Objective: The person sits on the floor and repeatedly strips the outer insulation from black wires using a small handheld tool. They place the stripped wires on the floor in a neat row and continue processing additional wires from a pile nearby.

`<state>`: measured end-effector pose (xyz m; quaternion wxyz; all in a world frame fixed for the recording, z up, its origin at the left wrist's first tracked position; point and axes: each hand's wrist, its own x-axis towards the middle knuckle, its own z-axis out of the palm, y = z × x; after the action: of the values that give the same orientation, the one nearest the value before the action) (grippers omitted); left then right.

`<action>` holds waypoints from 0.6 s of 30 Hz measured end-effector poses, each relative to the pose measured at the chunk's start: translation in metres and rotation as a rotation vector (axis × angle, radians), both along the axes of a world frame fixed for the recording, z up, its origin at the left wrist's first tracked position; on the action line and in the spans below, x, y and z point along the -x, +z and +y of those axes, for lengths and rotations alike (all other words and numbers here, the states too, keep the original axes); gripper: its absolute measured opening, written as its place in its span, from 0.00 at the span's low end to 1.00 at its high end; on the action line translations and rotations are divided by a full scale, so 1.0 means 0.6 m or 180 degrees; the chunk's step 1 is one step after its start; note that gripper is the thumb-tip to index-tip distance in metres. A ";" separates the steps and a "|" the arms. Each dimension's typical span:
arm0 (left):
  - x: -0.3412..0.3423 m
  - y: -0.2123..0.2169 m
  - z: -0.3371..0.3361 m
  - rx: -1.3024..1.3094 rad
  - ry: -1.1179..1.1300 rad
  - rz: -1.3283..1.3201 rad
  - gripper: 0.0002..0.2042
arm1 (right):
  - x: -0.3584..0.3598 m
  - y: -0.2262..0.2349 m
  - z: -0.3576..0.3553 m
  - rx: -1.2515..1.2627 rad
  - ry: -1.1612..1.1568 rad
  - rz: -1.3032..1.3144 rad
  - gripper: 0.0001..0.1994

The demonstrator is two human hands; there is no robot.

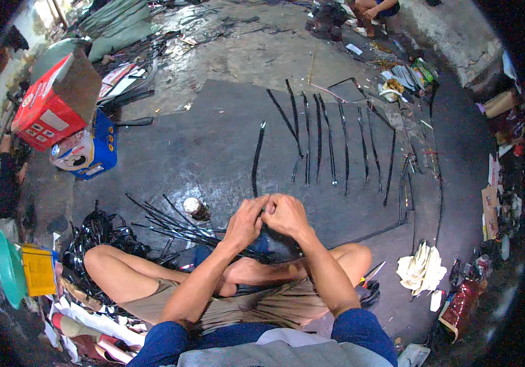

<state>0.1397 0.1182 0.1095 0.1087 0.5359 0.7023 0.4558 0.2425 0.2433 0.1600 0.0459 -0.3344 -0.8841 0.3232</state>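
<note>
Quite near the left hand [248,218]: a jar [195,209], contents unclear.

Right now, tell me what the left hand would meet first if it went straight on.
The right hand, most likely: the left hand points up and rightward toward it, and the two look to be touching, though depth is unclear.

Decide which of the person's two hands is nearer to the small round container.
Left. The left hand is just to the right of the small round container; the right hand is farther off on that same side, beyond the left.
</note>
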 end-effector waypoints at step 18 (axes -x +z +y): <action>0.006 0.196 -0.144 -0.0477 0.1298 -0.2397 0.06 | -0.008 0.139 -0.167 0.0649 0.0418 0.1847 0.15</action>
<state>0.1363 0.0316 0.2272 0.2258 0.1891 0.6701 0.6813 0.2473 0.1434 0.2432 0.2416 -0.1733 -0.8168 0.4944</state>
